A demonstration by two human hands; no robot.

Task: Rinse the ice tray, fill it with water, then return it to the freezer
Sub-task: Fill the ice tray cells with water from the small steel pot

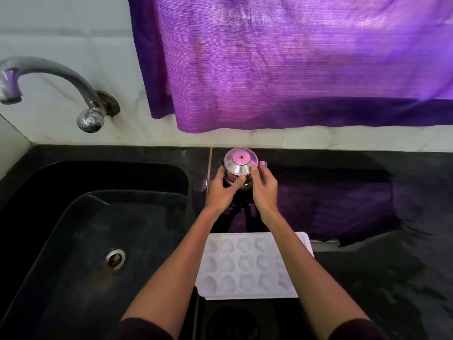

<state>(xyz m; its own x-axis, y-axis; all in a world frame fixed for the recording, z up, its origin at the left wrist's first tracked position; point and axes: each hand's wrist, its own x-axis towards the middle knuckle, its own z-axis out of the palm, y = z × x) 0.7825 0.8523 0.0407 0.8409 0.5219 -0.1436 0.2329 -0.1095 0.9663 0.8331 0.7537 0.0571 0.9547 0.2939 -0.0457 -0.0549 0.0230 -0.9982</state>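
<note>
Now you have one white ice tray (247,266) on the counter (367,266) beneath your forearms, while your left hand (221,190) and right hand (264,186) both grip one steel kettle (239,166) beyond it.

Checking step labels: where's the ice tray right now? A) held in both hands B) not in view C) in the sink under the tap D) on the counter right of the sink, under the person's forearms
D: the white ice tray lies flat on the black counter beside the sink, untouched, while the left hand and right hand hold a small steel jug farther back.
</note>
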